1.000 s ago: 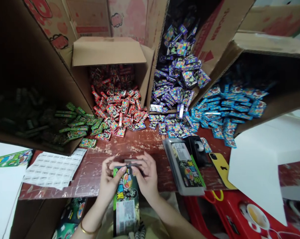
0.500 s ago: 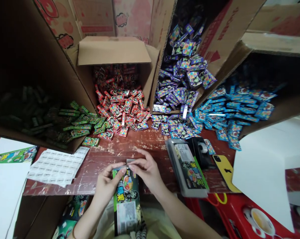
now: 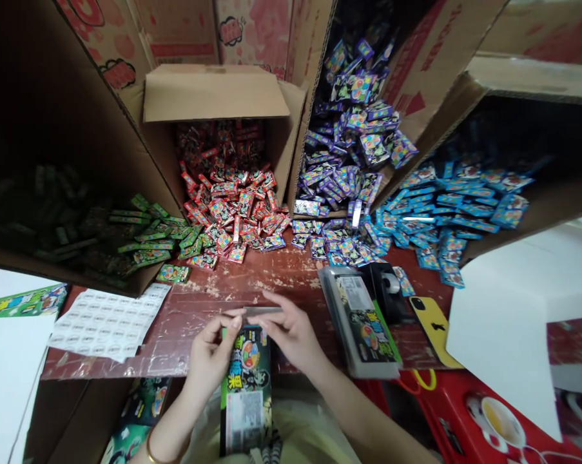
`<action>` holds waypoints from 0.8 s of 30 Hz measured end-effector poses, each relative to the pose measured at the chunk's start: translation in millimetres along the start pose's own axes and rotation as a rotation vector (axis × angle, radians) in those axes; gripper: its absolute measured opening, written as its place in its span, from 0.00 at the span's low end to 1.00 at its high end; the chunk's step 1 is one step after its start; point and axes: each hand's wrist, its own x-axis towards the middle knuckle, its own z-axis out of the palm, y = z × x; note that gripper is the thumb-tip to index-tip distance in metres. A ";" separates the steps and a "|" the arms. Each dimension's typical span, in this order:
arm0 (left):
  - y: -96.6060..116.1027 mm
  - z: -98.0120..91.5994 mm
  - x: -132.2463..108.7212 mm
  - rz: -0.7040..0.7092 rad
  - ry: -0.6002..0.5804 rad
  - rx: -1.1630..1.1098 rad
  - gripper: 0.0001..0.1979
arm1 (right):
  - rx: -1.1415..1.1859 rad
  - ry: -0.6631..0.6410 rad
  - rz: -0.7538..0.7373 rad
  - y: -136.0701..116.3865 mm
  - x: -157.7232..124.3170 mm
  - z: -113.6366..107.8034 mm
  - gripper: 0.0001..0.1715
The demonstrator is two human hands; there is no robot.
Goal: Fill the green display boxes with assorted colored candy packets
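A flat black-and-green candy package [image 3: 246, 380], with coloured candies and a barcode label on its face, hangs over the table's front edge above my lap. My left hand [image 3: 210, 353] pinches its upper left corner between thumb and fingers. At the upper right, my right hand [image 3: 293, 332] has its thumb and bent fingers closed on the top edge, with the index finger raised. Both sets of fingertips nearly meet there; a thin greyish strip shows behind them. The exact grip is partly hidden.
Cartons spill small candy packets: green [image 3: 148, 241], red [image 3: 237, 206], purple [image 3: 343, 180] and blue [image 3: 455, 203]. Sticker sheets [image 3: 107, 322] lie left. Right are clear plastic packs [image 3: 363, 322], a tape dispenser [image 3: 387, 290], a yellow phone [image 3: 433, 328] and a cup [image 3: 503, 422] on a red stool.
The fingertips of both hands have spread slightly apart along the package's top edge, the right hand shifting a little right. The whole view has shifted slightly.
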 end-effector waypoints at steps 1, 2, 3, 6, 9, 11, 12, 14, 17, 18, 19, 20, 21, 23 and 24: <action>-1.9 1.1 -0.2 0.007 -0.009 -0.005 0.11 | -0.049 0.015 -0.039 2.2 -2.5 0.5 0.29; -3.7 2.2 0.0 -0.003 -0.015 -0.023 0.10 | -0.078 0.028 -0.065 3.2 -3.5 0.6 0.27; -5.3 3.3 0.6 -0.024 -0.018 -0.049 0.09 | -0.090 0.042 -0.081 2.8 -2.6 0.2 0.25; -9.2 6.1 3.9 -0.098 -0.040 -0.119 0.12 | -0.106 0.118 -0.160 -6.6 10.9 -3.9 0.14; -12.4 8.7 6.8 -0.163 -0.058 -0.122 0.16 | -0.146 0.032 -0.188 -19.1 31.0 -8.8 0.09; -14.5 10.3 7.9 -0.176 -0.050 -0.104 0.18 | -0.140 -0.137 -0.083 -22.3 41.4 -9.9 0.13; -15.3 10.9 8.3 -0.171 -0.045 -0.090 0.19 | -0.136 -0.203 -0.023 -21.9 45.1 -9.7 0.15; -16.6 11.9 8.9 -0.152 -0.038 -0.057 0.19 | -0.147 -0.269 0.049 -18.8 49.5 -8.5 0.17; -16.7 12.2 9.1 -0.133 -0.036 -0.029 0.18 | -0.195 -0.275 0.033 -14.3 50.6 -6.1 0.16; -16.3 12.1 9.0 -0.128 -0.037 -0.027 0.18 | -0.211 -0.270 0.014 -13.6 50.0 -5.4 0.15; -15.8 11.8 8.7 -0.121 -0.036 -0.020 0.18 | -0.230 -0.262 -0.004 -13.2 49.2 -4.9 0.14; -15.2 11.7 8.2 -0.109 -0.031 -0.007 0.18 | -0.252 -0.250 -0.017 -12.9 48.2 -4.4 0.13; -14.4 11.6 7.6 -0.093 -0.018 0.012 0.19 | -0.270 -0.237 -0.015 -12.5 47.2 -3.9 0.13; -12.7 12.6 6.1 -0.058 0.022 0.043 0.22 | -0.246 -0.208 0.046 -11.7 45.9 -2.7 0.13; -11.5 13.8 5.3 -0.043 0.048 0.049 0.23 | -0.191 -0.198 0.104 -11.4 46.0 -1.9 0.14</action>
